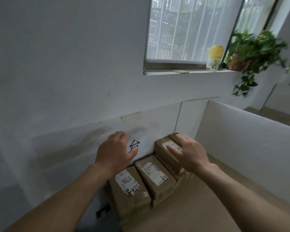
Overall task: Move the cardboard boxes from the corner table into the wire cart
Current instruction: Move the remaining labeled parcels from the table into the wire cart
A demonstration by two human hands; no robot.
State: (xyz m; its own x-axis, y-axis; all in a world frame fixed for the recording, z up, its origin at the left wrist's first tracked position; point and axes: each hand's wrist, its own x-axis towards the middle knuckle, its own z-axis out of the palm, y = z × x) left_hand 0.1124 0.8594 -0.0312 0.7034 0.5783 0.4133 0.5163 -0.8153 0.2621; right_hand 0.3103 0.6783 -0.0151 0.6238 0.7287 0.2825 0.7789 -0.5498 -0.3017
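Several boxes [155, 173] sit on the table [201, 201], seemingly unmoved, as the left hand [115, 152] and right hand [190, 155] reach over them, fingers spread and holding nothing.

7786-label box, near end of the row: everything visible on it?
The 7786 box is brown cardboard, oblong, closed, lying flat at the row's near end beside the wall. Its white label bears handwritten 7786 and black marker scrawl; a small red-and-white sticker sits by a near corner. Its right side abuts the next box. The left hand hovers past its far end, not touching.
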